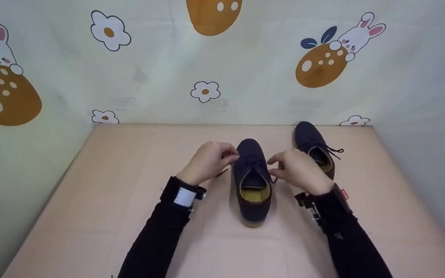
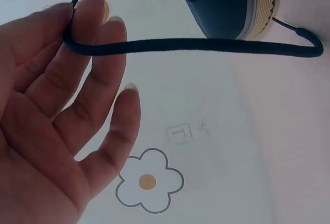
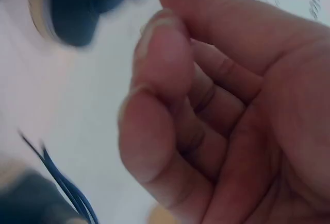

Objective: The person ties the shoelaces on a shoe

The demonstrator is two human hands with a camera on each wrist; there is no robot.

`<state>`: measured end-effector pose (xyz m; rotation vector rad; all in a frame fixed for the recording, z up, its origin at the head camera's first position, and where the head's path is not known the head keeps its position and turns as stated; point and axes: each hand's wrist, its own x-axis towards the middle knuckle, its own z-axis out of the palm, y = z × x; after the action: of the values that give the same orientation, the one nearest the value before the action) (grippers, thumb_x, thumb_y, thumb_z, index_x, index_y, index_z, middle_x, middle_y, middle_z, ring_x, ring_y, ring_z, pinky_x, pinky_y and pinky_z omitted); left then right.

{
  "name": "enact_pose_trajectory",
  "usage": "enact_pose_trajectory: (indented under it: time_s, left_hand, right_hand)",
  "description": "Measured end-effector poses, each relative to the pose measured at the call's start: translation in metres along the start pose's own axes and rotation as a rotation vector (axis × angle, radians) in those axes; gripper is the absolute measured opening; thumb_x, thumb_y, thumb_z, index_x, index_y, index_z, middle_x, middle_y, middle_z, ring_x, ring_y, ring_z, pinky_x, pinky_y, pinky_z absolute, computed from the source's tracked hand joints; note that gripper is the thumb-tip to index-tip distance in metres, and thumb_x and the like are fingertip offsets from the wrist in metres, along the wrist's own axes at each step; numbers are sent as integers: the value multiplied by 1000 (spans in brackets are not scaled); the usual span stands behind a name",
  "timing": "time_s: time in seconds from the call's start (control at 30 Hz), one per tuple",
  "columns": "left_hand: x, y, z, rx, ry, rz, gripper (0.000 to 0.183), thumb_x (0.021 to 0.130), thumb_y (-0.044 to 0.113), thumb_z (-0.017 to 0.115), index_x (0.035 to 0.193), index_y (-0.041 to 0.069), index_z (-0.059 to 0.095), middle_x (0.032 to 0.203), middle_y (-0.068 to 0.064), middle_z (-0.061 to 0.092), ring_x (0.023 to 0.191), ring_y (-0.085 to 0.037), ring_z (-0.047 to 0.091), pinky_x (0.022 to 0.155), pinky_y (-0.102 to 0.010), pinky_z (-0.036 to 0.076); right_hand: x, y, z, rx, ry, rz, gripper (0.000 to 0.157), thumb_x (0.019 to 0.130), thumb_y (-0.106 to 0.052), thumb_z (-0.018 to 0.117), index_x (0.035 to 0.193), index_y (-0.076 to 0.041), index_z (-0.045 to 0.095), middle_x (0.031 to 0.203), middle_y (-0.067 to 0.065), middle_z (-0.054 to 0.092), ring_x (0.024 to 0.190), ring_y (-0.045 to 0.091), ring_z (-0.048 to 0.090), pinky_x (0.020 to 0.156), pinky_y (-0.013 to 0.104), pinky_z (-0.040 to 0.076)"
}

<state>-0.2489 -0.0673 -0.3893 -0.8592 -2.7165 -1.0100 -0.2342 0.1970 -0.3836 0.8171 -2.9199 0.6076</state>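
A dark navy lace-up shoe [image 1: 252, 210] stands on the table with its toe pointing away from me. My left hand [image 1: 211, 162] is at its left side, thumb and index finger pinching a dark shoelace [image 2: 180, 45]. The lace's free end trails out from the fingers beside the shoe. At the right side of the shoe is my right hand [image 1: 299, 170], its fingers loosely bent. A gap shows between its thumb and index finger, with no lace visibly held. Another lace end [image 1: 274, 180] hangs just below that hand.
A matching shoe [image 1: 308, 135] sits farther back on the right, partly behind my right hand, with loose laces [image 1: 334, 150] on its right. The beige table [image 1: 129, 154] meets a printed cloth wall [image 1: 160, 77] at the back and sides.
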Motion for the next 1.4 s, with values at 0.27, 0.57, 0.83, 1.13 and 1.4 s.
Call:
enact_pose_trajectory:
  time_s: [0.27,0.57,0.83,1.13,1.4]
  left_hand:
    - [-2,-5,-7,-8,-77,5,9,94,14,69,90,9,75,75,4,68,65,-8,59,65,-29,50]
    - [-7,-14,-31,-1,-99,-72,11,95,7,65,85,9,71,70,5,63,63,-10,57,65,-30,47]
    - [-13,-21,-39,19,-186,-107,12,96,8,65,85,11,71,72,5,64,71,-13,60,73,-33,48]
    - [-22,-30,-48,106,-246,-193,18,90,1,67,78,12,71,67,4,63,70,-14,58,72,-33,47]
    - [-22,-31,-51,95,-280,-184,18,89,-2,67,79,12,73,67,4,64,70,-13,59,73,-33,47]
  right_hand:
    - [2,7,6,-42,42,-7,6,83,-7,70,80,-12,72,59,-9,58,52,9,52,53,32,45]
    - [-9,29,-22,-45,98,144,11,72,0,67,73,-11,66,70,-1,62,63,20,56,61,38,47]
    - [-13,24,-28,-35,88,176,10,72,0,69,74,-10,65,69,0,61,63,21,56,60,38,46]
    - [-18,26,-25,24,-137,324,17,67,3,71,62,-10,62,56,-1,57,48,16,55,47,30,45]
    - [-23,24,-38,80,-136,378,9,75,2,71,73,-7,69,62,3,63,51,17,59,50,31,49]
